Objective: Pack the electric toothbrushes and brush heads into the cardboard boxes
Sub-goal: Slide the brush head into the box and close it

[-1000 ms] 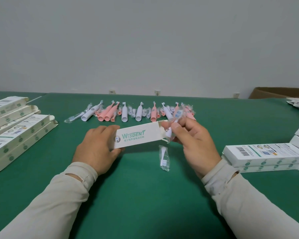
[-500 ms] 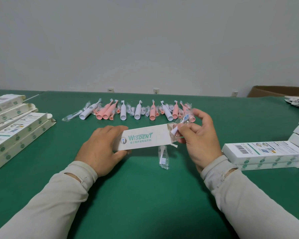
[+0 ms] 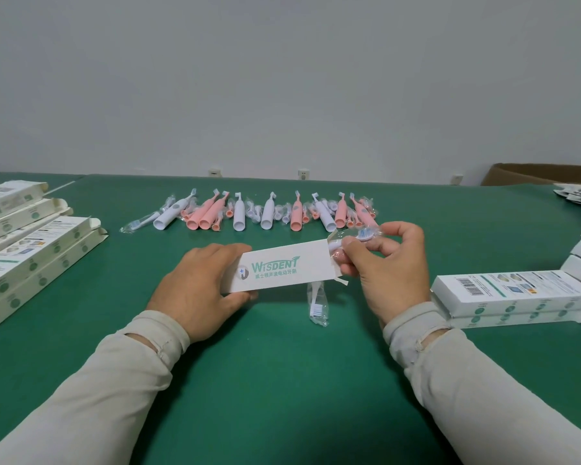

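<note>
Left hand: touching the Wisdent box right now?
Touching. The head view shows the left hand gripping the box at its left end, fingers over the top edge and thumb under the lower edge, no gap visible.

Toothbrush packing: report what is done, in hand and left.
Done: closed boxes lie stacked on the right. In hand: the left hand grips a Wisdent box while the right hand pinches a wrapped brush head at its open end. Left: a second wrapped head on the table, a row of toothbrushes, and open boxes on the left.
</note>
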